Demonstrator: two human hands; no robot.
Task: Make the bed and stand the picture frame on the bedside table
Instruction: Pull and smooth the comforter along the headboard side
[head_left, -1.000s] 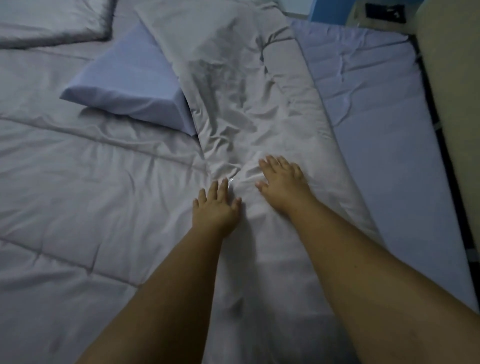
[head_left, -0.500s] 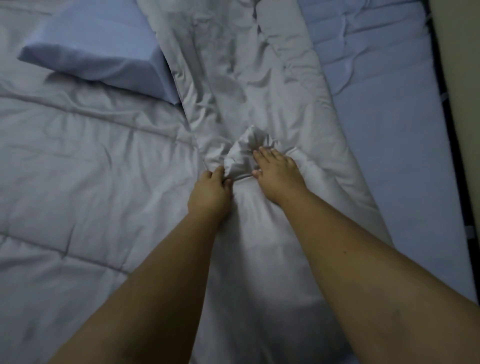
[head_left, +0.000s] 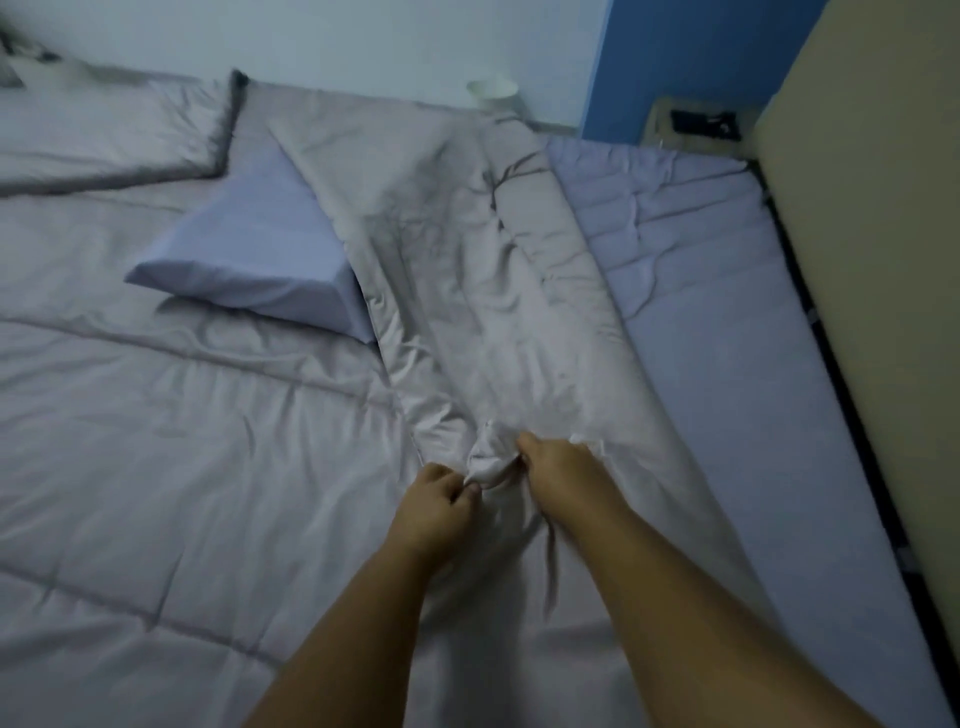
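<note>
A grey quilted duvet (head_left: 156, 441) covers most of the bed, with a folded strip of it (head_left: 478, 270) running from the far edge down to my hands. My left hand (head_left: 434, 506) and my right hand (head_left: 558, 473) both pinch a bunched-up fold of the duvet (head_left: 488, 460) between them. A pale blue pillow (head_left: 260, 260) lies on the duvet at the left, its right end tucked under the folded strip. The blue fitted sheet (head_left: 727, 332) shows bare at the right. No picture frame can be made out.
A beige headboard (head_left: 872, 260) stands along the right side. Past the bed's far right corner sits a small bedside table (head_left: 655, 124) with a dark object (head_left: 704, 123) on it, against a blue wall. A white round object (head_left: 492, 92) is behind the bed.
My hands went from lying flat on the duvet to gripping a bunch of it and drawing it toward me. The view has tilted up, showing the wall and table.
</note>
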